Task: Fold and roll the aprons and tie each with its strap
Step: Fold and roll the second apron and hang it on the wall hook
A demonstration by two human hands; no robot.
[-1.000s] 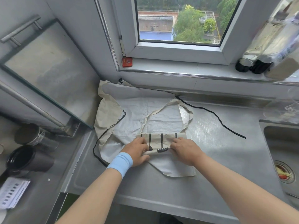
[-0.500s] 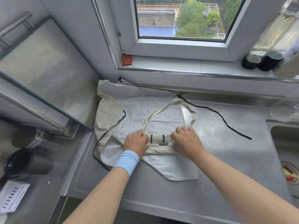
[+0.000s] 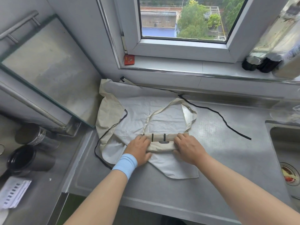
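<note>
A cream apron (image 3: 164, 114) lies spread on the steel counter (image 3: 219, 156), pale lining up. Its near end is rolled into a short tube (image 3: 160, 142) with black printed marks showing. My left hand (image 3: 138, 150), above a blue wristband, grips the tube's left end. The right end is held by my right hand (image 3: 189, 147). The cream neck loop (image 3: 162, 109) lies beyond the tube. A black strap (image 3: 217, 113) trails across the counter to the right, and another black strap (image 3: 110, 129) curves along the apron's left edge.
A sink (image 3: 285, 143) with a food-filled drain lies at the right. Two metal cups (image 3: 30, 153) lie on their sides on the left surface, below a glass-fronted cabinet door (image 3: 48, 75). Dark bottles (image 3: 261, 62) stand on the window sill, and a red packet (image 3: 129, 59).
Both hands have rolled the apron's near end away from me. The tube is thicker and sits farther up the cloth, and less of the printed pattern shows.
</note>
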